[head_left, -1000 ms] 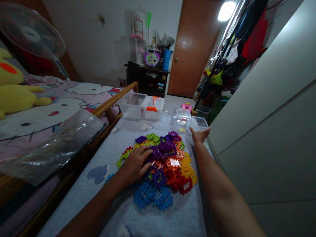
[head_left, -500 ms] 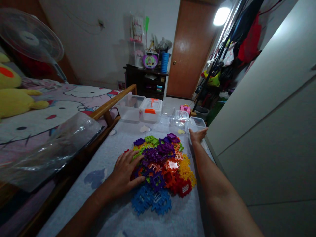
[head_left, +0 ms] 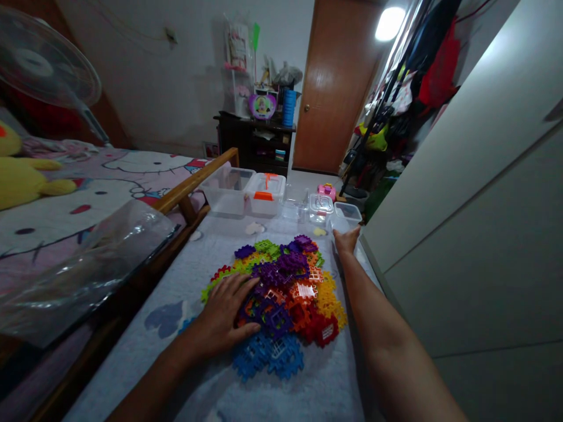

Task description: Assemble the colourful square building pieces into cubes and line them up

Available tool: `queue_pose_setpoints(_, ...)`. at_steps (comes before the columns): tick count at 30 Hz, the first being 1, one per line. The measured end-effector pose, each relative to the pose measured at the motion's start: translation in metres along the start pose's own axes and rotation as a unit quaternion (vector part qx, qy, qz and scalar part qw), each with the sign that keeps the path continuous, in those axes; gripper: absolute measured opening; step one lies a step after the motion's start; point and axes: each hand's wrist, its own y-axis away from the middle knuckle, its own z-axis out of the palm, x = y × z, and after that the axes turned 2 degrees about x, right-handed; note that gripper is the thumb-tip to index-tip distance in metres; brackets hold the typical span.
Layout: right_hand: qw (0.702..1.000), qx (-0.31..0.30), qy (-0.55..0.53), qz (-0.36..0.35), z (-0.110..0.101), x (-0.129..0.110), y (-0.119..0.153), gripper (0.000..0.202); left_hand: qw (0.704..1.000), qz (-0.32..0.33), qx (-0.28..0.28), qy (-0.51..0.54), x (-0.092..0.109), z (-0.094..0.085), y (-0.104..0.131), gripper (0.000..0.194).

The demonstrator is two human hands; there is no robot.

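Observation:
A heap of colourful interlocking plastic building pieces (head_left: 281, 269), purple, orange, red, yellow, green and blue, lies on the sheet in front of me. On the heap's left side rests my left hand (head_left: 231, 305), palm down and fingers spread, gripping nothing that shows. My right arm reaches past the heap's right side. At its end, my right hand (head_left: 347, 240) has its thumb and fingers at the near wall of a small clear plastic container (head_left: 348, 212); part of that grip is hidden. Blue pieces (head_left: 268, 354) lie nearest to me.
Beyond the heap stand a large clear bin (head_left: 226, 199), a box with orange latches (head_left: 266, 202) and a lidded clear container (head_left: 320, 206). A wooden rail (head_left: 193, 181) borders the left side, with a plastic bag (head_left: 101, 264) beside it. A pale cabinet (head_left: 475, 234) flanks the right.
The view has shifted slightly. My left hand has drawn back a little towards me, and more green, red and blue pieces show on its left. My right hand stays at the clear container.

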Motion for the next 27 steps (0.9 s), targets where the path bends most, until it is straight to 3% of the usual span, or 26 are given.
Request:
queue_pose_setpoints(7,1.0,-0.006,0.005,0.006,0.002,-0.004,0.001,0.098,0.999,0.022,0.022,0.007,0.0,-0.001,0.002,0.077)
queue_pose_setpoints(13,1.0,-0.013,0.007,0.014,0.005,-0.006,-0.002,0.101,0.999,0.004,0.031,-0.012,0.001,0.002,-0.001,0.07)
queue_pose_setpoints(27,1.0,-0.018,0.02,-0.002,0.0,-0.003,0.0,0.098,0.999,0.003,0.007,0.042,0.016,-0.013,-0.044,0.066)
